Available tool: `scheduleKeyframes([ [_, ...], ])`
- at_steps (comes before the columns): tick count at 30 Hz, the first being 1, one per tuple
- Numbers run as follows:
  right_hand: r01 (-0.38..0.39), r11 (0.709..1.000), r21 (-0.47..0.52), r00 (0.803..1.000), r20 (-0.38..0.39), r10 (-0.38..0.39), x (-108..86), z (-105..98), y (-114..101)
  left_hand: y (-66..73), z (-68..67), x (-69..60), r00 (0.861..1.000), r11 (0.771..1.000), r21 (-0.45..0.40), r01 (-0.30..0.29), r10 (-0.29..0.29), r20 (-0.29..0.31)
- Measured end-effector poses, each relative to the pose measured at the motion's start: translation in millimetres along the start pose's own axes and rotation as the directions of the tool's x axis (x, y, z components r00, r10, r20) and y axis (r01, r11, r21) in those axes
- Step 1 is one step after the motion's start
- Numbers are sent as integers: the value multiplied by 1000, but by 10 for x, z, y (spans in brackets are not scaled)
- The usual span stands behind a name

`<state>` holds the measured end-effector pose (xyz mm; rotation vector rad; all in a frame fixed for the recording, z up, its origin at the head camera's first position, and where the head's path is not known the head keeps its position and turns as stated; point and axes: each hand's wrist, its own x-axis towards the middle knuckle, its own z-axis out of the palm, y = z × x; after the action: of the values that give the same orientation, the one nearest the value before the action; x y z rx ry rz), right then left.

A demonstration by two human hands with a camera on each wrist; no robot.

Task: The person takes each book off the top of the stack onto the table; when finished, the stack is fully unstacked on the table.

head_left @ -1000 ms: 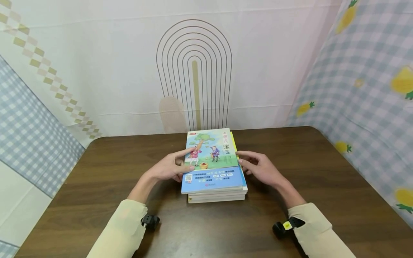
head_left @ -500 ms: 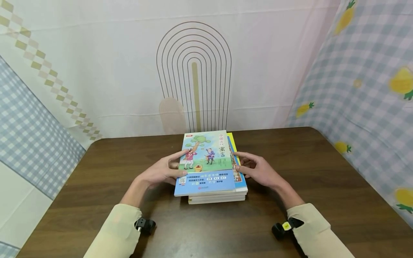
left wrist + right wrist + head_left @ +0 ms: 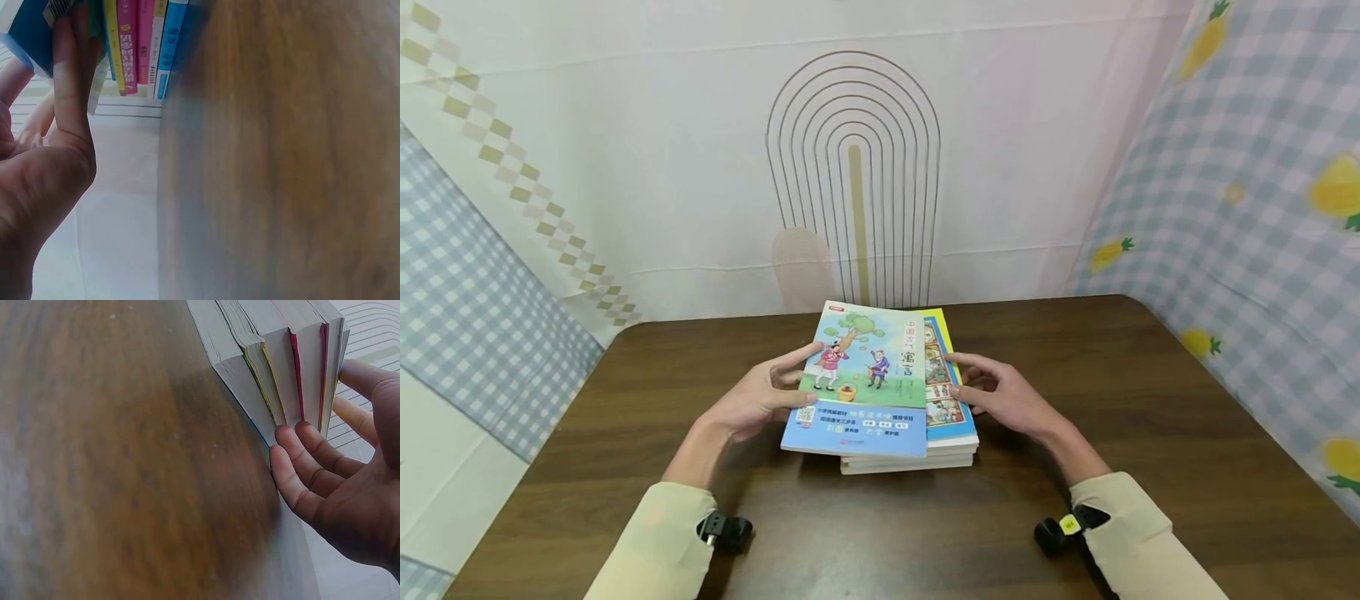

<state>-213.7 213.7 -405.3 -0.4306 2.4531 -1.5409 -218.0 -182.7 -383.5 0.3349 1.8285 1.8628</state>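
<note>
A thin picture book (image 3: pixel 868 367), with a tree and two figures above a blue band, lies slanted and shifted left over a stack of books (image 3: pixel 910 464). My left hand (image 3: pixel 751 402) grips its left edge, thumb on the cover and fingers underneath, as the left wrist view shows the hand (image 3: pixel 75 125) beneath it. On top of the stack, a blue and yellow book with comic panels (image 3: pixel 943 392) is partly uncovered. My right hand (image 3: pixel 1009 398) rests its fingertips against the stack's right side; in the right wrist view they touch the page edges (image 3: pixel 309 375).
The stack stands near the middle of a dark wooden table (image 3: pixel 595 433). Behind it hangs a white cloth (image 3: pixel 700 167) with an arch print, and a checked cloth (image 3: pixel 1240 217) hangs at the right. Each wrist wears a small black camera (image 3: pixel 728 531).
My left hand has drawn the picture book leftward and slightly turned it, uncovering more of the comic-panel book. My right hand has stayed at the stack's right side.
</note>
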Motion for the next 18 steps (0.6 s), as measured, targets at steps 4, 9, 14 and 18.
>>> scheduleKeyframes([
  [4, 0, 1000, -6, 1000, 5, 0, 11, 5, -1, 21, -42, -77, 1000, 1000, 2, -16, 16, -18],
  [9, -2, 1000, -8, 1000, 12, 2, 22, 3, 6, 60, -108, -182, 998, 999, -20, -32, 31, -48],
  [14, -1, 1000, -11, 1000, 6, 1, 16, -12, 8, 132, -195, -283, 996, 996, -46, -70, 67, -57],
  [18, 0, 1000, -12, 1000, 5, 0, -1, -23, 8, 226, -287, -386, 992, 994, -34, -105, 102, -73],
])
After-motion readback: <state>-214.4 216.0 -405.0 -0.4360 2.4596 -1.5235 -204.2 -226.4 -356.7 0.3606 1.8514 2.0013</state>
